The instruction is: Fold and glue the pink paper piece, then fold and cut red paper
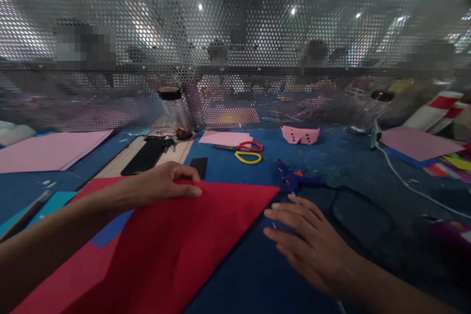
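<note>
A large red paper sheet (176, 245) lies on the blue table (349, 171), folded over so its top forms a triangle pointing right. My left hand (162, 184) rests on the sheet's upper edge, fingers curled down and pinching the fold. My right hand (305, 235) hovers flat just right of the sheet's point, fingers stretched out and apart, holding nothing. A blue glue gun (294, 179) lies just beyond my right fingertips, its black cord (353, 196) looping to the right.
Red-and-yellow-handled scissors (246, 152) lie behind, by pink paper (226, 137) and a folded pink piece (300, 135). A black phone (143, 157), two clear jars (176, 110), pink sheets (51, 149) and coloured paper (452, 162) ring the table. A perforated metal screen (235, 34) stands behind; people sit beyond it.
</note>
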